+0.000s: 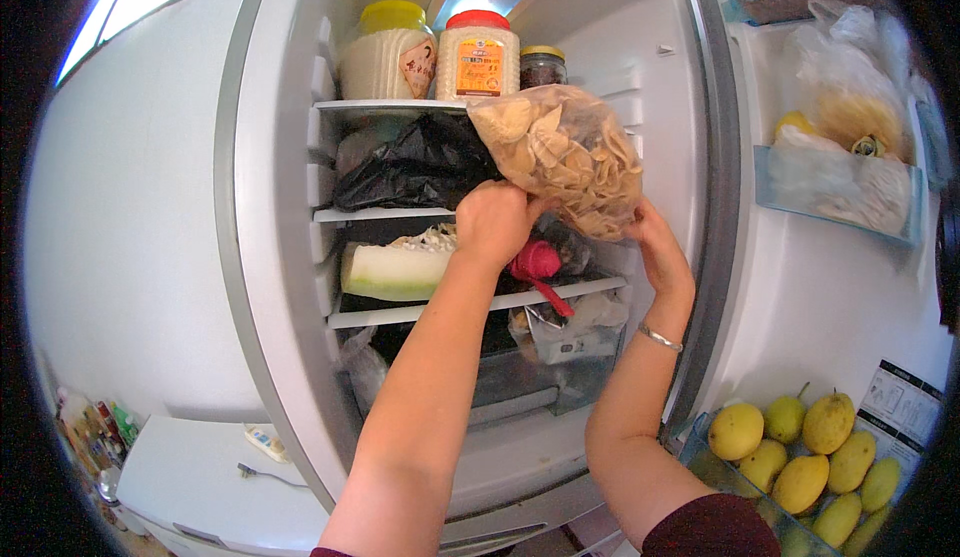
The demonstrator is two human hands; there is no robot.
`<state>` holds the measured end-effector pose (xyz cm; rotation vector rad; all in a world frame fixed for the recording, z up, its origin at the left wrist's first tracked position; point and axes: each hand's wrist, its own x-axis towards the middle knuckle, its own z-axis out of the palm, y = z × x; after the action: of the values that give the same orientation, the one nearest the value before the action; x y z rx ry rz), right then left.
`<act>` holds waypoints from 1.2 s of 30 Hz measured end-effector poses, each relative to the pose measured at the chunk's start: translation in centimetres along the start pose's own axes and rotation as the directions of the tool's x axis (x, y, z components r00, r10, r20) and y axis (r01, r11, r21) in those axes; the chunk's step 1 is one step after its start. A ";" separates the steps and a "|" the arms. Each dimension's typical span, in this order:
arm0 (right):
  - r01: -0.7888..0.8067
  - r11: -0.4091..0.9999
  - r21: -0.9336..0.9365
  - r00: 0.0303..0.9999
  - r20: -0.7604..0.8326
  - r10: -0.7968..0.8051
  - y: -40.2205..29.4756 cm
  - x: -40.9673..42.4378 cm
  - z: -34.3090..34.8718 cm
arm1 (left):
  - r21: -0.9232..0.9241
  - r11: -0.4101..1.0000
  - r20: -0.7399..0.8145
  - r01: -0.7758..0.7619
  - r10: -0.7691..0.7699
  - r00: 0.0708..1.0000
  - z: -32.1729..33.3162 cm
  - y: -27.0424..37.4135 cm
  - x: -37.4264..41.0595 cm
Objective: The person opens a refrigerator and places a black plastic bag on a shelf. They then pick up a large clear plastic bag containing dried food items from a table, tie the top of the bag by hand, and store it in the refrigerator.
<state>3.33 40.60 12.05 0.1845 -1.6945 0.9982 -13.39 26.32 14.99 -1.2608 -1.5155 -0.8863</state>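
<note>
A clear plastic bag (570, 155) filled with pale dried slices is held up at the front of an open refrigerator. My left hand (495, 219) grips the bag's lower left side, its fingers curled into the plastic. At the lower right edge of the bag is my right hand (656, 238), fingers partly hidden behind it. Behind the bag, a black plastic bag (427, 159) lies on the middle shelf. A cut piece of winter melon (394, 268) rests one shelf lower, left of a pink bundle (536, 260) partly covered by my left hand.
The top shelf (375, 105) bears a yellow-lidded jar (390, 50), a red-lidded jar (478, 54) and a small dark-filled jar (542, 67). On the open door at right, one bin (836, 193) holds bagged food; several yellow-green fruits (799, 482) fill the lower bin. A white cabinet (202, 467) stands lower left.
</note>
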 end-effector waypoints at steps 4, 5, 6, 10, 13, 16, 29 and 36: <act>0.206 0.934 -0.292 0.974 0.148 -0.169 1.0 -0.4 0.7 | -0.005 1.000 -0.015 -0.006 0.005 1.000 -0.3 0.2 -0.1; 0.213 0.895 -0.391 0.977 0.076 -0.199 1.7 0.1 1.1 | -0.001 1.000 -0.005 -0.003 0.003 1.000 -0.3 0.2 0.0; 0.209 0.848 -0.487 0.972 0.008 -0.235 2.2 0.8 1.7 | 0.005 1.000 -0.010 -0.010 0.010 1.000 -0.2 0.2 0.1; 0.183 0.825 -0.534 0.956 -0.098 -0.275 2.7 0.9 2.3 | 0.031 0.999 0.003 -0.014 0.014 1.000 0.0 -0.1 0.0; 0.218 0.744 -0.631 0.916 -0.132 -0.380 2.7 0.6 3.0 | 0.037 0.999 -0.020 -0.034 0.034 0.999 0.2 -0.3 -0.2; 0.265 0.693 -0.670 0.841 -0.191 -0.506 5.0 1.1 2.5 | 0.007 0.997 -0.041 -0.075 0.075 0.996 0.0 -0.2 -0.2; 0.304 0.609 -0.733 0.762 -0.196 -0.617 5.4 5.1 1.2 | -0.032 0.993 -0.047 -0.111 0.109 0.993 -0.6 -0.1 -0.6; 0.058 0.676 -0.735 0.899 -0.256 -0.355 5.4 6.3 1.7 | 0.107 0.992 -0.143 -0.065 0.080 0.986 1.3 0.2 -0.4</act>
<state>-3.41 45.03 14.57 -0.3133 -1.5275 0.1170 -13.48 27.41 14.21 -1.1442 -1.3723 -0.8253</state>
